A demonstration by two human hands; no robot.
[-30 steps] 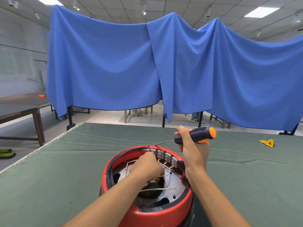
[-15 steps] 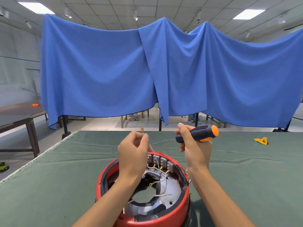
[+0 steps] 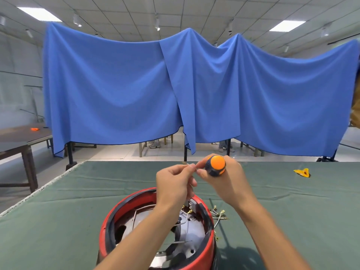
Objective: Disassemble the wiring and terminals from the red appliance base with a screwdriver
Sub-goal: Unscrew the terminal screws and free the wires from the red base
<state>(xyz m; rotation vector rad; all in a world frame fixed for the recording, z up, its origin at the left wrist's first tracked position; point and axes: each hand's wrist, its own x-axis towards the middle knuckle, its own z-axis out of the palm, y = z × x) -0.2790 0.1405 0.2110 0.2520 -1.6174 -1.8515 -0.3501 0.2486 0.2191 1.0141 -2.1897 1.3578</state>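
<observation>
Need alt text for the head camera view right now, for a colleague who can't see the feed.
Above an open red appliance base on a green-covered table, the right hand grips an orange-capped screwdriver while the left hand pinches a thin wire end beside it. Loose wires with brass terminals lie right of the base; blue drapes hang behind.

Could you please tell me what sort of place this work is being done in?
Probably a large workshop or recording hall rather than a home. A panelled ceiling with strip lights spans it, blue cloth hangs as a backdrop, and the red appliance base sits on a green-covered table, with another table nearby.
</observation>
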